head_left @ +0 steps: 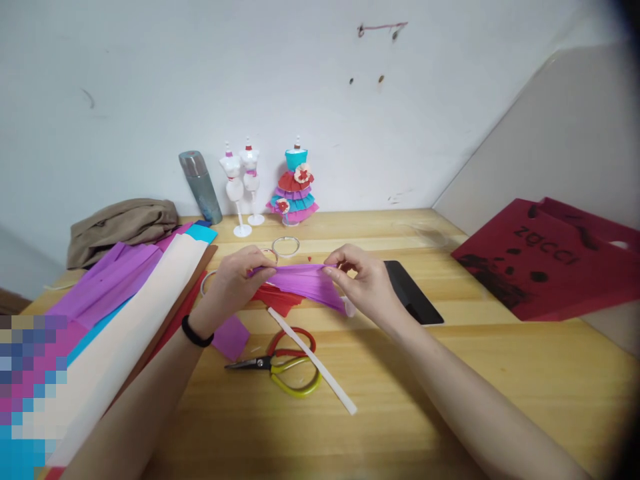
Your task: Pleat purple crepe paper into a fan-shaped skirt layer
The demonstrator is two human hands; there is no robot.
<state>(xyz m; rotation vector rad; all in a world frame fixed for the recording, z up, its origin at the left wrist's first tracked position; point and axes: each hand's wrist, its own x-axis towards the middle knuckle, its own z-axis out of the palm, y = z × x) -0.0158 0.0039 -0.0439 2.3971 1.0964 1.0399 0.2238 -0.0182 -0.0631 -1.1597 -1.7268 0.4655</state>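
A strip of purple crepe paper [310,283] stretches between my two hands above the table. My left hand [240,277], with a black band at the wrist, pinches its left end. At the upper right corner, my right hand [363,280] pinches it between thumb and fingers. Red crepe paper [283,300] lies just beneath the purple piece. Nearer to me are scissors [273,363] with one red and one yellow handle, their blades pointing left. A narrow white strip [315,363] lies across the handles. A small purple scrap [231,337] shows beside my left wrist.
Sheets of coloured crepe paper [150,287] are piled at left, near a brown cloth [123,227]. Behind stand a bottle [200,187], two white mini dress forms [235,190] and one dressed in ruffles [295,187]. A dark flat object [413,293] and a red bag [540,260] lie right.
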